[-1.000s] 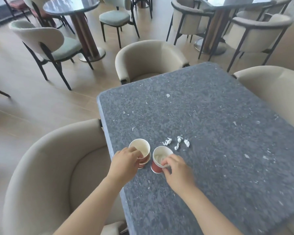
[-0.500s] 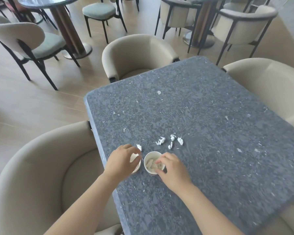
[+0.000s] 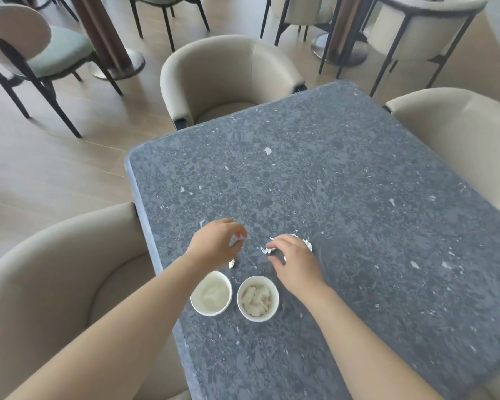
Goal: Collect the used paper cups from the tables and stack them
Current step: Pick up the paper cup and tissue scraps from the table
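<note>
**Desk:** What has just changed?

**Me:** Both hands have let go of the cups. A second ago I saw each hand on one; now the left cup (image 3: pixel 211 294) and right cup (image 3: pixel 258 298) stand upright on the table (image 3: pixel 358 197), just beside each other at my 6 o'clock, the left one close to the table's 9 o'clock edge. Both have white paper inside them, and the right cup's pieces are crumpled.

**Desk:** And the hands?

**Me:** They have moved out to 12 o'clock of the cups. The left hand (image 3: pixel 217 246) has its fingers curled, with thumb and fingertips closing on a white scrap (image 3: pixel 237 242); I read that as a pinch. The right hand (image 3: pixel 296 264) is bent over the scraps (image 3: pixel 307 244) at its 12 o'clock. I cannot tell whether it has hold of one.

**Desk:** What does that mean for the job?

**Me:** Stacking is on hold, I judge. The litter looks bound for the cups first, and neither cup is nested yet.

**Desk:** Anything else different?

**Me:** The camera has tipped down, so the cups sit lower in view and I see into them squarely.
</note>
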Demonstrator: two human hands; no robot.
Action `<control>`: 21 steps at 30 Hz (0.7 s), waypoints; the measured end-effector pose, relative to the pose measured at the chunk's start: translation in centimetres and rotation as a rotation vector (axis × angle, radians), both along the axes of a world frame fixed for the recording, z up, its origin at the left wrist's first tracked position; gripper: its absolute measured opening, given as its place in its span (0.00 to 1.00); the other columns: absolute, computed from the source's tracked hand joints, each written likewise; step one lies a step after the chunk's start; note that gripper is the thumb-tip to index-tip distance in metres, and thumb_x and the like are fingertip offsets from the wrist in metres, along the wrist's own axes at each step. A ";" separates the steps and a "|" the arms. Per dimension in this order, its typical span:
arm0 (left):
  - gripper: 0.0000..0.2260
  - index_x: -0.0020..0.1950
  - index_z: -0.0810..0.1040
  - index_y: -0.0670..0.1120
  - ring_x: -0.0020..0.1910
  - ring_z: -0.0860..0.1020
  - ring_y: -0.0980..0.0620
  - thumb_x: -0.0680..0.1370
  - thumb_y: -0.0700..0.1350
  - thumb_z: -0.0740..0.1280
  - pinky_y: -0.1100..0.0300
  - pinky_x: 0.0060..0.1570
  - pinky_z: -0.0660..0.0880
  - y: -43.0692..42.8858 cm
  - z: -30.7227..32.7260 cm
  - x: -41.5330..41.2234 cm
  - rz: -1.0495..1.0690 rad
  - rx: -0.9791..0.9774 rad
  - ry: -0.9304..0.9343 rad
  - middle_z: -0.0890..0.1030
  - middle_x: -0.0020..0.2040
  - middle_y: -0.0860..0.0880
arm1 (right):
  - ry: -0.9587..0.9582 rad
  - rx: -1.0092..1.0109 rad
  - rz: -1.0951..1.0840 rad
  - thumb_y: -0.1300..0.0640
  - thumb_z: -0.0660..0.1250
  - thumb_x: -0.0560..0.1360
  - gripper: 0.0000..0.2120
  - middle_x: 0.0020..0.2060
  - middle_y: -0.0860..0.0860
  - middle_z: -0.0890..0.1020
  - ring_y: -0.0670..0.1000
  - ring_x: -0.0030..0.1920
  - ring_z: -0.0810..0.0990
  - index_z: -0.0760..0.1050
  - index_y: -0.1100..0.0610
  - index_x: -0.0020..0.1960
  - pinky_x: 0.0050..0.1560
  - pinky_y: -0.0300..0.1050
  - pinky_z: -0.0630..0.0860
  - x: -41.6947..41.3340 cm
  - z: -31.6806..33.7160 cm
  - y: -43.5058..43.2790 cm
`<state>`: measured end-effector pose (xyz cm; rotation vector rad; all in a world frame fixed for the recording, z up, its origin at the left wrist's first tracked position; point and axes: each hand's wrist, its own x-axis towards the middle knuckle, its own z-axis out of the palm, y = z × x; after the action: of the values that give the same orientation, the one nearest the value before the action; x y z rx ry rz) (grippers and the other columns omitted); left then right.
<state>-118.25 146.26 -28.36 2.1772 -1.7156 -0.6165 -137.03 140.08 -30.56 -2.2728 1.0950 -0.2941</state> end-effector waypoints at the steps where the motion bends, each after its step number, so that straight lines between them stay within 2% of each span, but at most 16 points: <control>1: 0.07 0.52 0.79 0.52 0.50 0.77 0.51 0.75 0.46 0.65 0.55 0.45 0.76 -0.5 -0.4 0.4 -0.025 0.051 0.001 0.79 0.51 0.54 | 0.009 0.009 0.004 0.60 0.67 0.73 0.09 0.53 0.48 0.78 0.50 0.55 0.74 0.78 0.54 0.52 0.53 0.42 0.70 0.3 -0.4 -0.5; 4: 0.11 0.56 0.77 0.53 0.54 0.76 0.51 0.74 0.45 0.66 0.55 0.49 0.74 -1.5 -1.9 1.7 -0.131 0.229 -0.026 0.77 0.55 0.53 | 0.072 0.038 0.031 0.58 0.67 0.74 0.12 0.56 0.45 0.75 0.49 0.57 0.71 0.76 0.52 0.56 0.54 0.41 0.70 1.3 -1.7 -2.0; 9: 0.16 0.59 0.76 0.56 0.55 0.75 0.51 0.72 0.46 0.70 0.55 0.53 0.74 -2.1 -3.9 2.6 -0.265 0.436 -0.023 0.75 0.57 0.51 | 0.245 0.095 0.091 0.56 0.68 0.73 0.17 0.61 0.47 0.71 0.51 0.61 0.67 0.73 0.51 0.61 0.57 0.47 0.71 2.3 -3.6 -3.3; 12: 0.16 0.57 0.77 0.54 0.54 0.77 0.51 0.71 0.41 0.69 0.59 0.51 0.72 -2.3 -4.7 2.8 -0.345 0.452 -0.012 0.76 0.56 0.50 | 0.321 0.129 0.105 0.56 0.69 0.73 0.17 0.59 0.49 0.69 0.52 0.60 0.68 0.74 0.53 0.61 0.56 0.46 0.70 2.4 -4.7 -3.2; 15: 0.13 0.54 0.80 0.52 0.52 0.77 0.51 0.73 0.38 0.66 0.57 0.51 0.74 -2.2 -5.0 2.8 -0.352 0.429 -0.005 0.77 0.53 0.50 | 0.289 0.150 0.084 0.58 0.68 0.73 0.09 0.52 0.50 0.71 0.52 0.54 0.72 0.77 0.54 0.54 0.51 0.43 0.71 2.2 -5.1 -2.9; 17: 0.11 0.52 0.80 0.51 0.51 0.77 0.51 0.74 0.38 0.65 0.56 0.51 0.74 -1.9 -5.1 2.8 -0.336 0.417 -0.004 0.79 0.52 0.50 | 0.296 0.171 0.093 0.57 0.66 0.74 0.05 0.50 0.50 0.73 0.52 0.50 0.75 0.78 0.55 0.49 0.47 0.41 0.70 2.2 -5.0 -2.7; 21: 0.08 0.51 0.79 0.50 0.48 0.78 0.52 0.74 0.41 0.66 0.57 0.49 0.75 -0.8 -4.4 2.8 -0.253 0.364 0.006 0.80 0.50 0.52 | 0.323 0.176 0.122 0.57 0.66 0.74 0.05 0.47 0.50 0.76 0.51 0.45 0.78 0.80 0.55 0.45 0.43 0.39 0.69 2.0 -4.1 -2.5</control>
<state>-115.47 145.47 -32.76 2.1914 -2.0262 -1.0738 -134.99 137.63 -34.63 -2.2642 1.0840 0.2189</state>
